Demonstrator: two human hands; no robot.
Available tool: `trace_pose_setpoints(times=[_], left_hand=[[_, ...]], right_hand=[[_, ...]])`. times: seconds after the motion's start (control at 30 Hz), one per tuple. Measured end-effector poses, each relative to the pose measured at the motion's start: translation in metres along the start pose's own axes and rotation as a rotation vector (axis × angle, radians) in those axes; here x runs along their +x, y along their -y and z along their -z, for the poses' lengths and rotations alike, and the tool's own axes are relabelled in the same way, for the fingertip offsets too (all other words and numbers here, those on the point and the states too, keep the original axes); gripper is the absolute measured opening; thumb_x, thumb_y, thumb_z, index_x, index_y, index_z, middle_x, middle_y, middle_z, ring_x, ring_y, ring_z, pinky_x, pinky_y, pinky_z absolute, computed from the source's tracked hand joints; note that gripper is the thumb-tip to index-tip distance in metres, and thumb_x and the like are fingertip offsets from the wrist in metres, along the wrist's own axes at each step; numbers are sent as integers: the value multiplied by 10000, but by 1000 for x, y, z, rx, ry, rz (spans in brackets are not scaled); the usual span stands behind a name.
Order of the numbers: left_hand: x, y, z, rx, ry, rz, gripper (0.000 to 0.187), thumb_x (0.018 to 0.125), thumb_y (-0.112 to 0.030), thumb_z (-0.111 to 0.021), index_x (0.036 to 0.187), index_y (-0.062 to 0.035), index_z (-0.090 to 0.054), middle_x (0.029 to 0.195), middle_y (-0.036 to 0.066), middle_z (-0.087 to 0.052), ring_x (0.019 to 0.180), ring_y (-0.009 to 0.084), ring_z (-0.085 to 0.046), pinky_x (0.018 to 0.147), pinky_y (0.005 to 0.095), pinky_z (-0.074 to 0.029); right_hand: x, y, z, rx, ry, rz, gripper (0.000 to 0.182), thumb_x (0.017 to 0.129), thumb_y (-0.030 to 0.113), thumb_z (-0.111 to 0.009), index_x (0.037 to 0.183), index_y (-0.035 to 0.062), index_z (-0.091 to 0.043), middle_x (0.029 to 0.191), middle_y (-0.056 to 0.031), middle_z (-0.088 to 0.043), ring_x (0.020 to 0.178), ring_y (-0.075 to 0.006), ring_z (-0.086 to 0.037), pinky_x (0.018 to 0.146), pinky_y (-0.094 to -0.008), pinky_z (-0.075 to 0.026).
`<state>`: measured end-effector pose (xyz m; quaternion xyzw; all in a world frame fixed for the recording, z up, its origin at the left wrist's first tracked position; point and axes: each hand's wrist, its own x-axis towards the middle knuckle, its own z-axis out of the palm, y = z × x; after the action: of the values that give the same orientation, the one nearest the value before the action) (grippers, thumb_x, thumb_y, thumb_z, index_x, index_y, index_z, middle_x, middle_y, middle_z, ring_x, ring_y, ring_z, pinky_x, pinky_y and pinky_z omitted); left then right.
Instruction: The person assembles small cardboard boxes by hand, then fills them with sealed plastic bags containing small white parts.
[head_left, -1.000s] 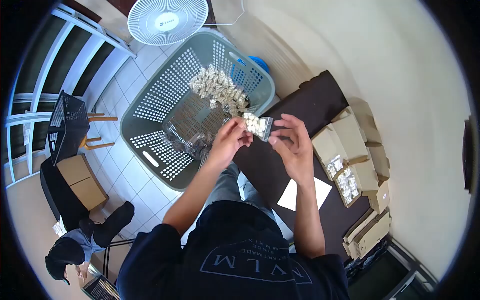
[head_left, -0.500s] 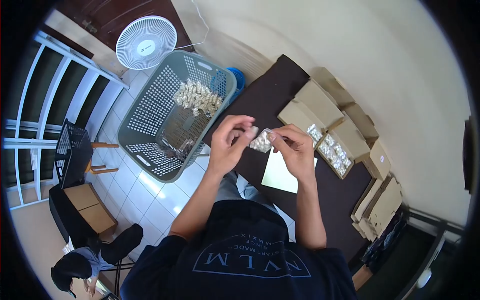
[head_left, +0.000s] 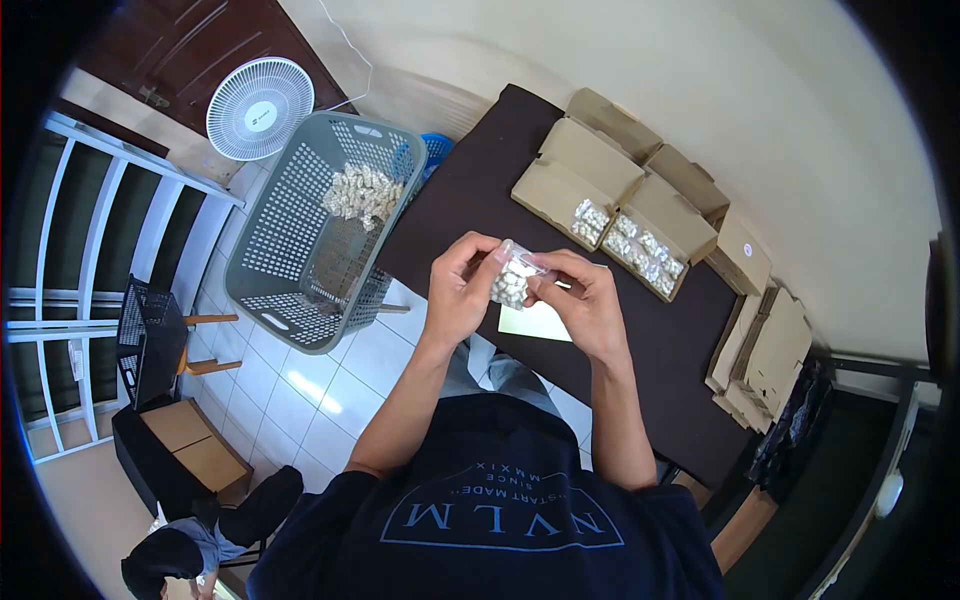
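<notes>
A small clear plastic bag (head_left: pixel 511 284) filled with whitish pieces is held up in front of my body. My left hand (head_left: pixel 463 290) pinches its upper left edge between thumb and fingers. On its right side, my right hand (head_left: pixel 583 303) is closed on the bag too, thumb against the plastic. Below the hands a pale sheet of paper (head_left: pixel 536 322) lies on the dark-covered table (head_left: pixel 655 365). Farther right, an open cardboard box (head_left: pixel 645 255) holds several similar bags, and a second open box (head_left: pixel 578 195) beside it has a few.
Left of the table stands a large grey-green laundry basket (head_left: pixel 285 225) with many small bags (head_left: pixel 362 194) heaped inside. Flattened cardboard (head_left: pixel 765 360) is stacked at the table's right end. A white fan (head_left: pixel 260 108) stands behind the basket. Another person (head_left: pixel 200 545) is at lower left.
My left hand has come in and taken hold of the bag, which now sits between both hands. The view has shifted, showing more of the open boxes.
</notes>
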<state>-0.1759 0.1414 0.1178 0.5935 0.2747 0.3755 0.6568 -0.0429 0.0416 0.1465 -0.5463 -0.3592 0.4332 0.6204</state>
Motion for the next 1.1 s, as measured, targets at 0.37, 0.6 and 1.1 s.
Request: trace_pose_setpoints(times=[0.37,0.6,1.1], left_hand=[[-47,-1,27,102,244,-76,80,907,-27,-615,878,45,-633,870,42,-603,739,61,-546,618,210,-421],[-105,-16,75,377,404,-90,80,891,-13,-585,840,46,-604,764,88,-564,673,153,-533,604,273,-413],[-208,-24,161,380,51,-134,195,914,-49,-564,742,35,-525,650,80,-486,575,138,-444,530,306,-348]], right_hand=[[-56,-28,-20,-95,-90,-46,73,841,20,-674,858,-48,-695,764,-70,-638,648,-91,-580,563,-239,-465],[-102,-35,-75,-393,77,23,160,851,102,-655,797,-45,-626,688,-123,-623,589,-149,-567,518,-303,-447],[-150,-65,-204,-363,120,59,168,817,92,-556,732,-47,-513,599,-152,-481,524,-201,-454,499,-367,-359]])
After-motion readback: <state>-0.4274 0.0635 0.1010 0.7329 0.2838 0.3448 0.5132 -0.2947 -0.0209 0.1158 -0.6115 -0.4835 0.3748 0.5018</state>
